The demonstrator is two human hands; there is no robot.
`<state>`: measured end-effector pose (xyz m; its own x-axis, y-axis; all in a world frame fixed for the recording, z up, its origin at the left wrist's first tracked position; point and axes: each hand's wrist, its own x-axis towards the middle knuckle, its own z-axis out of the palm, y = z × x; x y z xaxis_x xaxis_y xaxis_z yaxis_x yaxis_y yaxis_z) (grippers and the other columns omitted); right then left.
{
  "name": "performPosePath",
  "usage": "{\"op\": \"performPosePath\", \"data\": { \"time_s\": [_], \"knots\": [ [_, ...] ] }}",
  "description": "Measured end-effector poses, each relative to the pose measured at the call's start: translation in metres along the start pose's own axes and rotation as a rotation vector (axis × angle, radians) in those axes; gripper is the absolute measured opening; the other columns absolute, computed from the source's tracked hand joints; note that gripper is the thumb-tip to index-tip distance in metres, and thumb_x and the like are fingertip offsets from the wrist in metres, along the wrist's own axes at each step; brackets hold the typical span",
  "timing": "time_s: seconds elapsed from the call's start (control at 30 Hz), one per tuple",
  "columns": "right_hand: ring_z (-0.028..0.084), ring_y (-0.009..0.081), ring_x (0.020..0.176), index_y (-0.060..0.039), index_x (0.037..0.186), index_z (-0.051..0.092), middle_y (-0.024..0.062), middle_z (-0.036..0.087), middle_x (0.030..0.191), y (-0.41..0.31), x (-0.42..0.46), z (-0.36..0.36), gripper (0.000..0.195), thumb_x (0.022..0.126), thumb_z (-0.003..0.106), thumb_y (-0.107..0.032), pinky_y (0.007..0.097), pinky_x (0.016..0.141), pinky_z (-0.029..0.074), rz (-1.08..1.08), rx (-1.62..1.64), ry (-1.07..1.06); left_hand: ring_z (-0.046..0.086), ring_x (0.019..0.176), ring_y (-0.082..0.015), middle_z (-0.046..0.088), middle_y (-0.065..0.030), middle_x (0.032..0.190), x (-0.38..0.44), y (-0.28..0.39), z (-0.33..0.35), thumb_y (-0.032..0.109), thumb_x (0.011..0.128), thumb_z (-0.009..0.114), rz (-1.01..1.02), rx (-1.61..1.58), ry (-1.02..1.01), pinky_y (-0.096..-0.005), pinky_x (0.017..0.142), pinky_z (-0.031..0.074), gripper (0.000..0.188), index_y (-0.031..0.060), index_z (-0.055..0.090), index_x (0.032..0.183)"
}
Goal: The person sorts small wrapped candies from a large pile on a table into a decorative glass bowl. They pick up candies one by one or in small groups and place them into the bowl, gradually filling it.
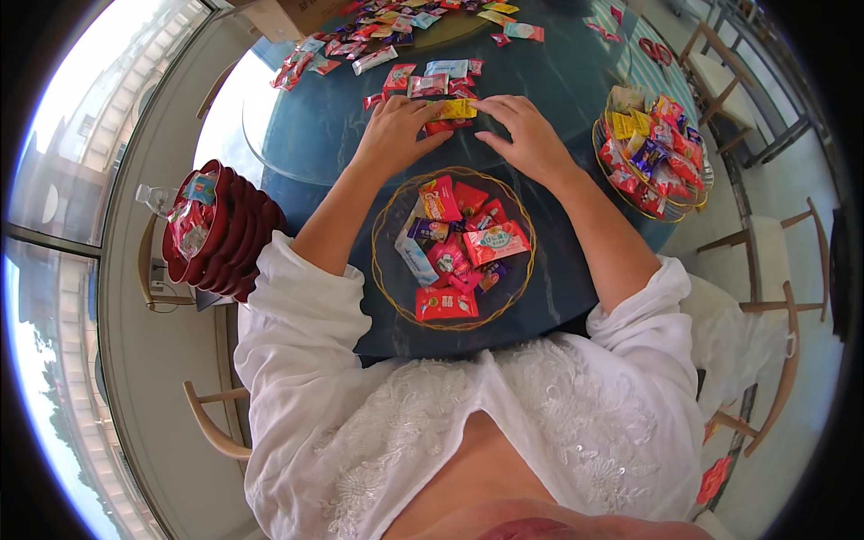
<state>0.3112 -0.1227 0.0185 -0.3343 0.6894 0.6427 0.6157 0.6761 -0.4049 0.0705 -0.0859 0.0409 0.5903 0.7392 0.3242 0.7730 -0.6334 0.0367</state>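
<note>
My left hand point(398, 131) lies over the left end of a yellow wrapped sweet point(460, 108), its thumb apart from the fingers. At the sweet's other end is my right hand point(520, 131), fingertips near the wrapper and thumb spread away. Red wrapped sweets point(449, 125) show between the hands. Just beyond lie a pink-red packet point(428, 85) and a light blue packet point(447, 68). Closer to my body, a clear gold-rimmed plate point(386, 290) bears several sweets, among them a red-and-white packet point(497, 242), a purple one point(429, 229) and a long pale blue one point(415, 260).
Another gold-rimmed dish point(707, 179), heaped with sweets, stands at the right edge. Stacked dark red trays point(253, 209) are at left, beside a clear plastic bottle point(155, 198). Loose sweets point(378, 27), a cardboard box point(290, 17) and red-handled scissors point(655, 51) lie farther off.
</note>
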Motion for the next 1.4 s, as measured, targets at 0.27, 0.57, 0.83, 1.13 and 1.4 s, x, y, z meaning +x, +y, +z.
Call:
{"op": "performPosePath", "data": {
  "time_s": [0.27, 0.57, 0.83, 1.13, 1.4],
  "knots": [
    [0.059, 0.0285, 0.106, -0.0092, 0.12, 0.069, 0.0089, 0.069, 0.113, 0.006, -0.002, 0.011, 0.033, 0.088, 0.067, -0.02, 0.0394, 0.095, 0.047, -0.076, 0.041, -0.096, 0.054, 0.12, -0.0298, 0.066, -0.0113, 0.12, -0.013, 0.015, -0.014, 0.039, 0.081, 0.076, 0.06, -0.196, -0.002, -0.0429, 0.107, 0.038, 0.063, 0.0174, 0.058, 0.137],
    [0.062, 0.0255, 0.1, -0.0119, 0.116, 0.072, 0.0056, 0.072, 0.104, 0.012, 0.001, 0.007, 0.028, 0.089, 0.066, -0.014, 0.0371, 0.089, 0.05, -0.103, 0.012, 0.027, 0.059, 0.117, -0.0235, 0.066, -0.008, 0.125, -0.053, 0.016, -0.068, 0.023, 0.076, 0.082, -0.136, -0.42, -0.008, -0.0378, 0.096, 0.047, 0.075, 0.0189, 0.051, 0.145],
    [0.063, 0.0227, 0.101, -0.0126, 0.111, 0.075, 0.0035, 0.07, 0.105, -0.026, 0.005, -0.012, 0.028, 0.083, 0.073, -0.01, 0.0353, 0.088, 0.052, -0.277, 0.146, -0.05, 0.053, 0.122, -0.0296, 0.063, -0.0095, 0.128, -0.146, 0.068, -0.099, 0.013, 0.067, 0.085, -0.147, -0.406, -0.098, -0.0419, 0.105, 0.042, 0.08, 0.0103, 0.053, 0.141],
    [0.057, 0.0206, 0.093, -0.0189, 0.108, 0.077, 0.0007, 0.06, 0.094, -0.039, 0.0, -0.007, 0.033, 0.077, 0.075, -0.007, 0.0332, 0.082, 0.05, -0.413, 0.236, -0.182, 0.05, 0.12, -0.03, 0.061, -0.0068, 0.127, -0.165, 0.097, -0.073, 0.028, 0.068, 0.088, -0.228, -0.265, 0.035, -0.044, 0.1, 0.038, 0.077, 0.0121, 0.056, 0.136],
    [0.057, 0.0217, 0.09, -0.0204, 0.114, 0.074, 0.0031, 0.057, 0.093, -0.053, -0.007, 0.0, 0.031, 0.086, 0.066, -0.01, 0.033, 0.084, 0.048, -0.347, 0.291, -0.308, 0.052, 0.121, -0.0303, 0.063, -0.0093, 0.126, -0.16, 0.088, -0.082, 0.019, 0.066, 0.088, -0.232, -0.26, 0.05, -0.042, 0.101, 0.043, 0.071, 0.0085, 0.061, 0.131]
  ]
}}
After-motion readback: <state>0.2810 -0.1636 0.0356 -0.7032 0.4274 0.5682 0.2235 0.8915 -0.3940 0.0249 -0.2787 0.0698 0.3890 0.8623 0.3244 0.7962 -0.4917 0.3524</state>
